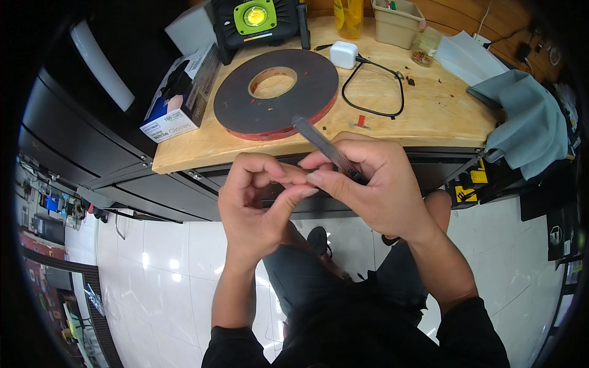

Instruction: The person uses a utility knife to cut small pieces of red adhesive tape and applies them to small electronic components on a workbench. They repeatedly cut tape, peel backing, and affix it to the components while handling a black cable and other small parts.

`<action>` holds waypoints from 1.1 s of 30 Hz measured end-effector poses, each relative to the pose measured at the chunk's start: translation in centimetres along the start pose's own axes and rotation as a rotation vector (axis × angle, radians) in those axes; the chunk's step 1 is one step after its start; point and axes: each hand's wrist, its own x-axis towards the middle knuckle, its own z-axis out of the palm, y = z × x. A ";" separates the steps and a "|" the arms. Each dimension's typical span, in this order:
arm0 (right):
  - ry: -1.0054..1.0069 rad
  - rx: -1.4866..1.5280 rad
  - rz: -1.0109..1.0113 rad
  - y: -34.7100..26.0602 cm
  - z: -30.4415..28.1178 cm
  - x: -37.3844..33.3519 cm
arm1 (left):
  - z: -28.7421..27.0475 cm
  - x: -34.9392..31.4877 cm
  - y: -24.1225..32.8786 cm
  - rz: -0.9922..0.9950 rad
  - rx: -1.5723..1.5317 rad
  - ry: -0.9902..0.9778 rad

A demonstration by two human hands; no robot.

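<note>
My two hands meet above the front edge of the table, fingertips almost touching. A slim dark grey tool [323, 145], long and flat with a textured side, lies across the fingers of my right hand [383, 190] and slants up to the left; its exact kind is unclear. My right thumb and index finger also come together at their tips beside my left hand [254, 205]. The left fingers are curled and its thumb closes toward them; anything pinched there is too small to make out. Behind the hands lies a large roll of black tape with a red edge [236, 101].
On the wooden table [423, 126] are a glove box [172, 126], a work light [254, 17], a white charger [343, 54] with a looped black cable [374, 113], a glass jar [425, 48] and a beige bin [397, 26]. A grey cloth [524, 113] hangs over the right edge.
</note>
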 end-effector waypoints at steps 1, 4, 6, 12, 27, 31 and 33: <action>-0.013 -0.036 -0.013 -0.1 -0.4 -0.1 | 0.3 0.0 0.3 -0.021 -0.006 -0.005; -0.010 -0.085 -0.002 -0.5 -1.5 -0.7 | 1.1 0.1 0.7 -0.040 -0.002 -0.023; 0.005 -0.096 0.036 -0.9 -2.1 -1.2 | 1.4 0.1 0.7 0.007 0.029 -0.036; 0.039 -0.057 0.234 -2.0 -3.4 -2.6 | 2.4 0.3 0.6 0.315 0.461 -0.091; 0.237 -0.027 0.268 -0.6 -6.4 -3.9 | 4.7 3.0 1.7 0.448 0.799 -0.219; 0.395 -0.029 0.242 0.5 -8.3 -4.7 | 4.6 5.8 0.9 0.229 0.830 -0.251; 0.443 -0.003 0.225 1.0 -9.3 -4.8 | 5.5 7.5 1.1 0.172 0.837 -0.314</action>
